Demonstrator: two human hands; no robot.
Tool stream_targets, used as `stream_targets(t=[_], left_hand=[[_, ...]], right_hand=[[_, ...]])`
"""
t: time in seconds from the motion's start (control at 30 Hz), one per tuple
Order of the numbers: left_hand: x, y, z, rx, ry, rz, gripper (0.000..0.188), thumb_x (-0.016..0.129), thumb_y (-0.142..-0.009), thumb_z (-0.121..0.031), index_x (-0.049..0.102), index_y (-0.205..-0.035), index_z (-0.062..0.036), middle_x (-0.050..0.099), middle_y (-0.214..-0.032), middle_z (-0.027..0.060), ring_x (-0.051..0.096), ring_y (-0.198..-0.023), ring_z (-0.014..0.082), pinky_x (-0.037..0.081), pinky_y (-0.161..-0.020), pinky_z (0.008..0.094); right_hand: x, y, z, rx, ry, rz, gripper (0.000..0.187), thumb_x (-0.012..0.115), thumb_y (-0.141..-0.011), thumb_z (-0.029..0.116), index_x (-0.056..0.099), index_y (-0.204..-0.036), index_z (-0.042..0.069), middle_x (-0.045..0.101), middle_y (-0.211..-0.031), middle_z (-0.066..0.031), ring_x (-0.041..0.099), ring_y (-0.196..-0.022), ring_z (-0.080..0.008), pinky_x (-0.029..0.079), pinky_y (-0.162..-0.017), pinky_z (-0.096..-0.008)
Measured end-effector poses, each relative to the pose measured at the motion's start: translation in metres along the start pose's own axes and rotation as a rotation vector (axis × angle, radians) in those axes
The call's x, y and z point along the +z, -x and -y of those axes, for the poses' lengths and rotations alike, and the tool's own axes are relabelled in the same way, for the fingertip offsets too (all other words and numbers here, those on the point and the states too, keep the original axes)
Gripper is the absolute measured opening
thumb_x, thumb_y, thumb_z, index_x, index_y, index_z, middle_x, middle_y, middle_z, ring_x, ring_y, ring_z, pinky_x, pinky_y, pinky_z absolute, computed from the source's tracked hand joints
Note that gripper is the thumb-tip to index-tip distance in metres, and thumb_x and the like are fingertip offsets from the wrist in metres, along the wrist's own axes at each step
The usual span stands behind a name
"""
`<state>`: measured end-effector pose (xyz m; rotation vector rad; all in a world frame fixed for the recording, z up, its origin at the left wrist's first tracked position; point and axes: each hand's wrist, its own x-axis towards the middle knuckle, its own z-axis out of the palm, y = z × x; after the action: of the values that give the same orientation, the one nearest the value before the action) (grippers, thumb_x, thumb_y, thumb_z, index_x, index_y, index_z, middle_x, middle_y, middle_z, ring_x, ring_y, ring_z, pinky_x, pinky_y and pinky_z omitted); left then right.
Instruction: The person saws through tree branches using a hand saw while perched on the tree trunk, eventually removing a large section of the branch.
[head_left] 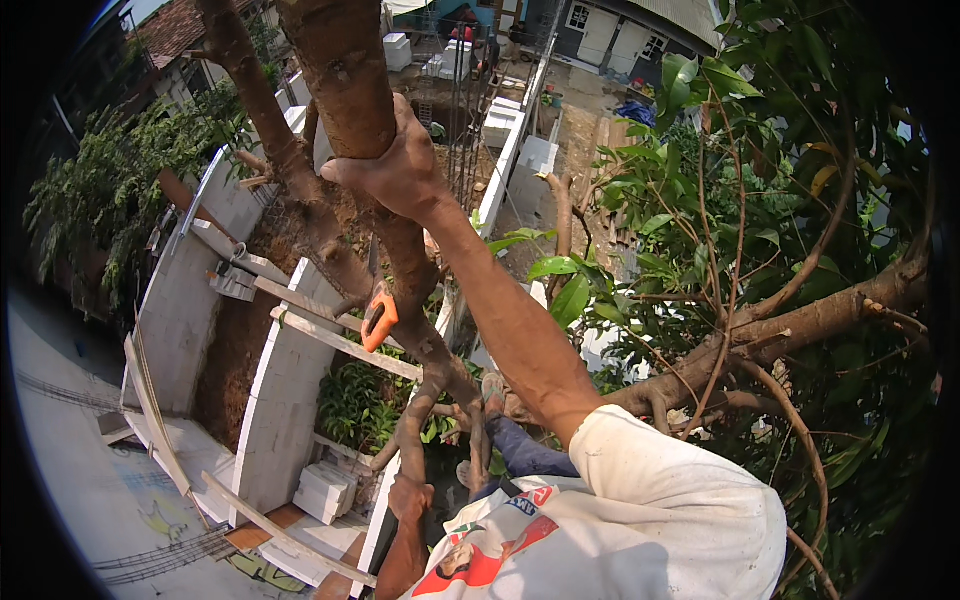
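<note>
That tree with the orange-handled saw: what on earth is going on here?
A person in a white shirt is up in a tree, looking down over pale walls. The right hand has its grip around a thick trunk, and the left hand holds a lower branch. Neither hand is on the saw, which sits among the limbs between them; how it is held there isn't clear.

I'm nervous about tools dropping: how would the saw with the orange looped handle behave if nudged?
The saw would probably lift easily: its handle looks like light plastic. What shows of its blade looks thin, so it may flex. It hangs beside the brown tree trunk, and a nudge might dislodge it.
</note>
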<state>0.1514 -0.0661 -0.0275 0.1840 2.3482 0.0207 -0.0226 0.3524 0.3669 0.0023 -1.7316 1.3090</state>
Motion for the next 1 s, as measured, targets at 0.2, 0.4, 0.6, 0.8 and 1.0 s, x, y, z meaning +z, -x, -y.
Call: stream_targets(t=[0.2,0.4,0.6,0.8,1.0], left_hand=[[-0.003,0.003,0.001,0.000,0.018,0.005,0.057,0.083,-0.074,-0.027,0.067,-0.119,0.0041,0.075,-0.118,0.0250,0.075,-0.112,0.0381,0.061,-0.097,0.0447],[0.001,0.000,0.001,0.006,0.026,0.010,0.057,0.083,-0.075,-0.027,0.067,-0.120,0.0042,0.075,-0.119,0.0249,0.075,-0.112,0.0382,0.061,-0.097,0.0448],[0.008,-0.005,0.003,0.006,0.034,0.001,0.058,0.083,-0.075,-0.027,0.067,-0.120,0.0043,0.075,-0.119,0.0249,0.075,-0.113,0.0382,0.060,-0.098,0.0448],[0.017,-0.012,0.009,-0.006,0.056,-0.007,0.058,0.082,-0.075,-0.027,0.067,-0.121,0.0044,0.075,-0.119,0.0248,0.074,-0.113,0.0382,0.060,-0.098,0.0449],[0.000,-0.001,-0.003,-0.010,0.059,0.015,0.059,0.082,-0.076,-0.027,0.067,-0.124,0.0046,0.075,-0.121,0.0246,0.074,-0.115,0.0385,0.060,-0.099,0.0449]], right_hand=[[0.000,-0.003,-0.002,-0.020,0.062,0.018,0.079,0.098,-0.068,0.022,0.056,-0.131,0.001,0.071,-0.117,-0.0075,0.068,-0.106,-0.0183,0.056,-0.098,-0.0360],[-0.002,0.001,0.005,0.029,0.017,-0.001,0.078,0.097,-0.069,0.023,0.056,-0.131,0.000,0.069,-0.115,-0.0073,0.066,-0.105,-0.0181,0.056,-0.098,-0.0365],[-0.003,-0.001,-0.004,-0.016,0.008,0.007,0.078,0.097,-0.069,0.024,0.055,-0.131,0.000,0.068,-0.117,-0.0078,0.065,-0.107,-0.0179,0.055,-0.098,-0.0365],[-0.001,-0.001,0.000,0.045,0.050,0.024,0.078,0.097,-0.069,0.024,0.055,-0.131,0.000,0.069,-0.115,-0.0077,0.066,-0.107,-0.0175,0.055,-0.098,-0.0363],[-0.004,-0.002,-0.001,0.014,0.078,0.032,0.078,0.098,-0.069,0.023,0.056,-0.130,0.001,0.069,-0.115,-0.0073,0.066,-0.107,-0.0175,0.055,-0.098,-0.0367]])
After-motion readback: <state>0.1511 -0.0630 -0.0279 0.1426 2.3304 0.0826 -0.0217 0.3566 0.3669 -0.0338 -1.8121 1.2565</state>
